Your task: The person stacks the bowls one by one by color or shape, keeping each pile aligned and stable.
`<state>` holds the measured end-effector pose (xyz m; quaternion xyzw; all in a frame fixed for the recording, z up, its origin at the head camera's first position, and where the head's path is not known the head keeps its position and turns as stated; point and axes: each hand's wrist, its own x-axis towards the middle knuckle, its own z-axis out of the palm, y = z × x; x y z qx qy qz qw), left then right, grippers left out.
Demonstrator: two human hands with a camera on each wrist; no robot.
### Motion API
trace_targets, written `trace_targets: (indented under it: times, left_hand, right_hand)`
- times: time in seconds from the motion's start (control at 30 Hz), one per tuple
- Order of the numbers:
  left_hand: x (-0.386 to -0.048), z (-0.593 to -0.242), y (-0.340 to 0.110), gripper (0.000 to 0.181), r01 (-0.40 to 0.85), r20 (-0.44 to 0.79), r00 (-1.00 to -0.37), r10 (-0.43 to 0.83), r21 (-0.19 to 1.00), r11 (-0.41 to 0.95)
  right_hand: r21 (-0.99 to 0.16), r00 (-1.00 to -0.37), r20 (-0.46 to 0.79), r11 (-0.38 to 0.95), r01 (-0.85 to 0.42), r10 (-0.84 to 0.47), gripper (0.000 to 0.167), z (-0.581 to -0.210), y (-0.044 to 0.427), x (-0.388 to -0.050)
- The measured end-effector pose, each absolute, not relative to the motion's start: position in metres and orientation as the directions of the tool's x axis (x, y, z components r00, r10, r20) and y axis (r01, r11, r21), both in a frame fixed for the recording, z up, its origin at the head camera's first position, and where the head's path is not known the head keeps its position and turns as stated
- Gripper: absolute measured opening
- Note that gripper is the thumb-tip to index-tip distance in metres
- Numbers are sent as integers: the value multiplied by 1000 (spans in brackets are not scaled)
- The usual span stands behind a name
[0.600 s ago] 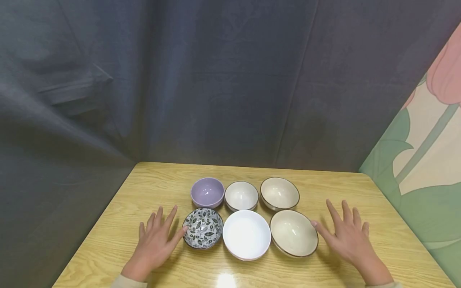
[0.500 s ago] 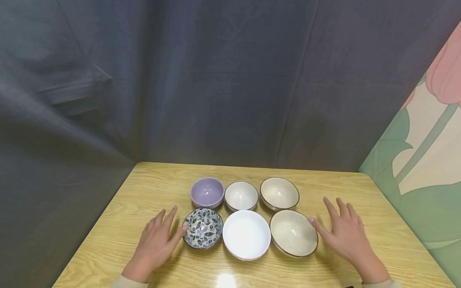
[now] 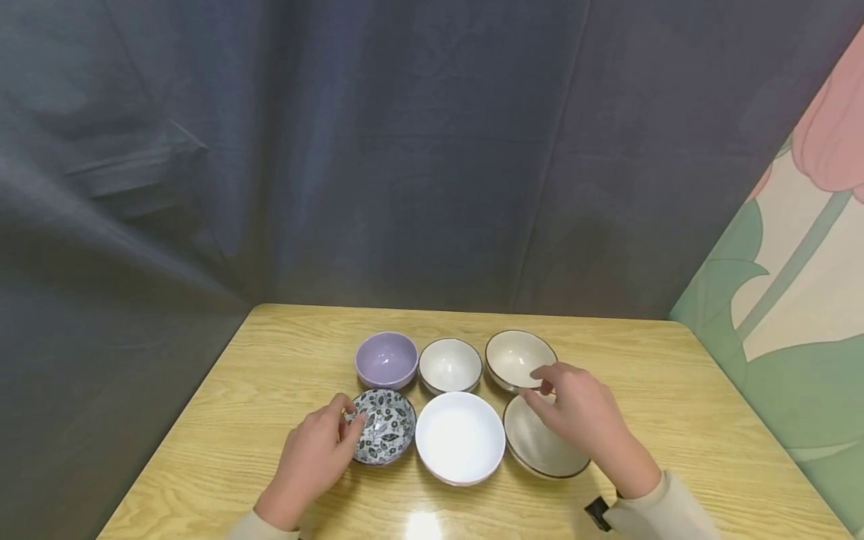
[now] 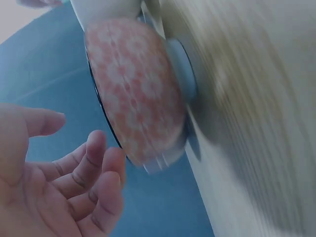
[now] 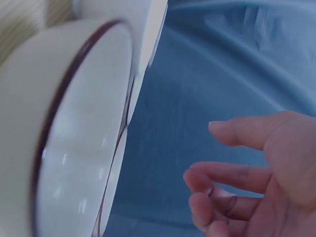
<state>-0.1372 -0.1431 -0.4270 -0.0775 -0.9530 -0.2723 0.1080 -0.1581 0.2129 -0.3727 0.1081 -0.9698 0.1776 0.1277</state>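
Loosely bent fingers of the left hand (image 3: 312, 454) hover over the left rim of a leaf-patterned bowl (image 3: 388, 429). From the left wrist, this hand (image 4: 74, 185) is beside a bowl with a pink floral outside (image 4: 136, 91), fingertips close to its dark rim; contact is unclear. The right hand (image 3: 589, 414), fingers relaxed and slightly bent, is above the front right cream bowl (image 3: 536, 442), its fingertips near the back right cream bowl (image 3: 516, 358). In the right wrist view the hand (image 5: 261, 173) holds nothing, apart from a brown-rimmed bowl (image 5: 84, 133).
A white bowl (image 3: 460, 439) stands in the middle of the front row. Behind are a purple bowl (image 3: 387, 360) and a small off-white bowl (image 3: 450, 365). The wooden table (image 3: 223, 420) meets a dark curtain (image 3: 418, 187); a floral panel (image 3: 796, 300) is at right.
The right hand has moved left and inward over the cream bowls, its fingers bending. The left hand has shifted right onto the patterned bowl's edge, its fingers more bent. The bowls stay in place.
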Motion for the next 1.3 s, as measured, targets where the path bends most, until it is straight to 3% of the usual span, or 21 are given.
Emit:
trace_targets:
  times: [0.43,0.73,0.87,1.3]
  left_hand:
    - [-134,-423,-112,20,307,289,-940,181,487,817]
    - [-135,-427,-101,25,342,281,-932,229,472,813]
    - [-134,-429,-98,25,352,285,-929,237,474,807]
    - [-132,-433,-93,24,383,314,-914,258,451,806]
  right_hand:
    - [-328,-970,135,915,-234,-200,16,-389,164,-181]
    - [-329,-987,23,931,-156,-157,35,-403,149,-189]
    - [-323,-990,-22,938,-123,-137,35,-407,146,-192]
    - [-279,-983,-55,948,-153,-175,10,-414,141,-196]
